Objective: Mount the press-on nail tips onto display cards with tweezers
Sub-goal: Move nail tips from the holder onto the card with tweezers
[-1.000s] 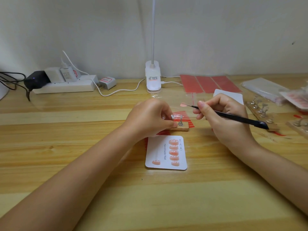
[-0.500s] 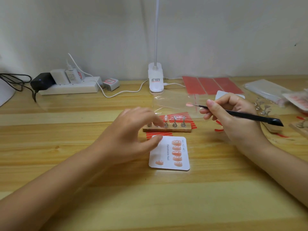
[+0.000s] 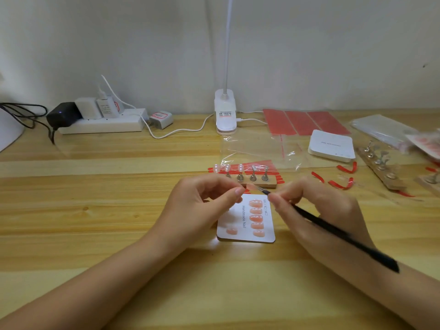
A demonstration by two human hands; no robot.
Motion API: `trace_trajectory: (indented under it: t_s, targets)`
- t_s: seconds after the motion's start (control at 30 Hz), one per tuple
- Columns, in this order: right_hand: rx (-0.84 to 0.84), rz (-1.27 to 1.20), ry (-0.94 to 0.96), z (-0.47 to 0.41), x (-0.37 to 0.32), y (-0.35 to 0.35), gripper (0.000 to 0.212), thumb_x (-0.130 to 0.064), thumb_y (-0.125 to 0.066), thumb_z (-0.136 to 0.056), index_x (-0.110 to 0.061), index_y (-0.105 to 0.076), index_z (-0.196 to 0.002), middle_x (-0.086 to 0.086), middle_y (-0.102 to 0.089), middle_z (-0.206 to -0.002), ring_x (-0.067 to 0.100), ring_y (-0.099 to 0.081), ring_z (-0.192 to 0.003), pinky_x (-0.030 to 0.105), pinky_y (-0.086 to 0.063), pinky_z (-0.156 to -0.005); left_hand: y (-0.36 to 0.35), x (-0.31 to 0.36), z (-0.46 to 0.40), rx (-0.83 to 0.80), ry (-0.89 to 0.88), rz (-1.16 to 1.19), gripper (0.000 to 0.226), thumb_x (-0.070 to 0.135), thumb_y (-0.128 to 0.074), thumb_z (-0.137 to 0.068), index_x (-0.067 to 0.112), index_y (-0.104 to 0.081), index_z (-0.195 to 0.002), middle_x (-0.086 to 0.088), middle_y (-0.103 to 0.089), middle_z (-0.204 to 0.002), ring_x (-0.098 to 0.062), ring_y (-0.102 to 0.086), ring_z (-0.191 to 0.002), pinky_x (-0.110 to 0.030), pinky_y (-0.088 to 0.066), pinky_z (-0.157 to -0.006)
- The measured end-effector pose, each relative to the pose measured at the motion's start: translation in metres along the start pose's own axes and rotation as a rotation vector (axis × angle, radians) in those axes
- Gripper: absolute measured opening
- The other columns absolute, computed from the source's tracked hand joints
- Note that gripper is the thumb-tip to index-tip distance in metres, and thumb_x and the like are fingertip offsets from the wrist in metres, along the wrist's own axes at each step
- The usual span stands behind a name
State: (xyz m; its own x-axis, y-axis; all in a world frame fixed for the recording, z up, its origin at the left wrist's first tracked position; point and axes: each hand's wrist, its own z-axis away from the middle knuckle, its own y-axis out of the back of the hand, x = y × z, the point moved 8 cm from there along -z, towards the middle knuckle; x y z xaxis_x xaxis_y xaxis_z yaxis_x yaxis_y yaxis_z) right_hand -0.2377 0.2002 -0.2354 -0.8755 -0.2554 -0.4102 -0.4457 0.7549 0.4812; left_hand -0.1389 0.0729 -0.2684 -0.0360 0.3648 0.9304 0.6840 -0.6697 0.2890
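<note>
Both hands meet at the centre of the frame, just above the display card (image 3: 246,228). The right hand (image 3: 319,210) pinches the black tweezers (image 3: 333,232) between thumb and fingertips, their back end trailing down toward the lower right. At the tips, a small pink nail tip (image 3: 251,186) is held, hovering just below the wooden stand (image 3: 257,183). The left hand (image 3: 202,206) sits right beside it with fingers curled in, forefinger and thumb close together near that nail; whether they actually touch it or pinch anything, I can't tell from here.

The card lies flat on the table (image 3: 95,210), centre and slightly low. A column of five pink nails fills its right side, and a single one sits at the lower left. So I'd say the second column has only begun: roughly halfway through this card.

On the stand, three pearly nails remain on the left-hand pegs; the two right-hand pegs look bare.

The step in hand looks like readying this nail for placement. Next, it seems, it goes down onto the left column above the lone nail, square with its neighbours, and then gets a press to seat it.

A stack of blank cards (image 3: 331,146) waits upper right, red adhesive strips (image 3: 307,121) behind it.
</note>
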Motion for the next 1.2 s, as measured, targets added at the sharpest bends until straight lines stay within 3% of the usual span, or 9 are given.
trace_trajectory:
  t_s: [0.1,0.23,0.43,0.63,0.8,0.87,1.0,1.1,1.2]
  targets:
    - [-0.019,0.064,0.085,0.003,-0.005,-0.005,0.025,-0.017,-0.056,-0.086,-0.001,-0.064,-0.068,0.006,-0.064,-0.063,0.013,-0.056,-0.061,0.018,-0.044,-0.060,-0.002,-0.002,0.002,-0.003,0.007,0.006,0.012,0.017,-0.070,-0.077,0.026,-0.072,-0.069,0.007,-0.071,-0.073,-0.009,-0.058,-0.067,-0.026,-0.046,-0.062]
    - [-0.038,0.091,0.126,0.005,-0.006,-0.008,0.024,-0.015,-0.056,-0.086,-0.002,-0.064,-0.068,0.007,-0.063,-0.064,0.020,-0.061,-0.059,0.026,-0.045,-0.058,-0.005,-0.001,0.003,-0.019,0.016,-0.007,0.013,0.014,-0.070,-0.077,0.026,-0.073,-0.073,0.018,-0.071,-0.073,-0.005,-0.060,-0.066,-0.017,-0.046,-0.060]
    - [-0.120,0.116,0.227,0.008,-0.010,-0.016,0.024,-0.008,-0.059,-0.087,0.002,-0.062,-0.066,0.011,-0.060,-0.062,0.030,-0.057,-0.056,0.038,-0.046,-0.051,-0.005,-0.005,0.002,0.003,0.106,0.064,0.010,0.024,-0.069,-0.075,0.015,-0.073,-0.072,0.006,-0.071,-0.065,0.004,-0.058,-0.054,-0.008,-0.044,-0.053]
    - [-0.165,0.175,0.337,0.005,-0.023,-0.019,0.028,-0.005,-0.058,-0.086,0.006,-0.061,-0.060,0.014,-0.056,-0.057,0.033,-0.052,-0.049,0.038,-0.044,-0.045,-0.006,-0.010,0.000,-0.046,0.173,0.113,0.012,0.022,-0.065,-0.080,0.017,-0.072,-0.072,0.007,-0.069,-0.063,0.003,-0.055,-0.050,-0.008,-0.041,-0.050]
    - [-0.153,0.194,0.374,0.004,-0.030,-0.021,0.027,-0.004,-0.059,-0.083,0.006,-0.062,-0.058,0.015,-0.057,-0.056,0.033,-0.054,-0.048,0.037,-0.044,-0.044,-0.008,-0.010,-0.002,-0.088,0.199,0.134,0.026,0.045,-0.064,-0.059,0.022,-0.071,-0.068,0.010,-0.067,-0.065,0.003,-0.051,-0.053,-0.009,-0.041,-0.052]
    - [-0.160,0.185,0.361,0.004,-0.029,-0.022,0.026,-0.006,-0.060,-0.083,0.005,-0.063,-0.059,0.014,-0.059,-0.058,0.033,-0.056,-0.050,0.037,-0.045,-0.046,-0.008,-0.010,-0.001,-0.099,0.206,0.139,0.024,0.043,-0.065,-0.060,0.021,-0.070,-0.069,0.011,-0.066,-0.064,0.003,-0.050,-0.052,-0.009,-0.041,-0.052]
    - [-0.162,-0.015,0.164,0.003,-0.021,-0.014,0.020,-0.013,-0.062,-0.082,-0.002,-0.065,-0.066,0.008,-0.064,-0.064,0.023,-0.063,-0.059,0.035,-0.049,-0.055,-0.007,-0.013,-0.002,-0.127,0.214,0.142,0.014,0.021,-0.062,-0.082,0.018,-0.068,-0.070,0.011,-0.063,-0.061,0.000,-0.048,-0.054,-0.010,-0.042,-0.052]
    - [-0.075,-0.384,-0.236,0.001,0.004,-0.005,0.016,-0.022,-0.071,-0.079,-0.011,-0.062,-0.070,0.001,-0.065,-0.061,0.017,-0.064,-0.060,0.027,-0.052,-0.059,-0.007,-0.010,-0.002,-0.195,0.198,0.170,0.013,0.027,-0.061,-0.077,0.018,-0.065,-0.069,0.011,-0.060,-0.061,-0.002,-0.045,-0.054,-0.010,-0.040,-0.055]
    - [-0.006,-0.694,-0.580,0.005,0.032,-0.008,0.021,-0.031,-0.072,-0.065,-0.015,-0.060,-0.071,0.005,-0.068,-0.061,0.013,-0.065,-0.058,0.017,-0.052,-0.060,-0.008,-0.008,-0.002,-0.268,0.182,0.182,0.015,0.030,-0.057,-0.074,0.018,-0.063,-0.069,0.010,-0.058,-0.064,-0.003,-0.044,-0.057,-0.011,-0.039,-0.058]
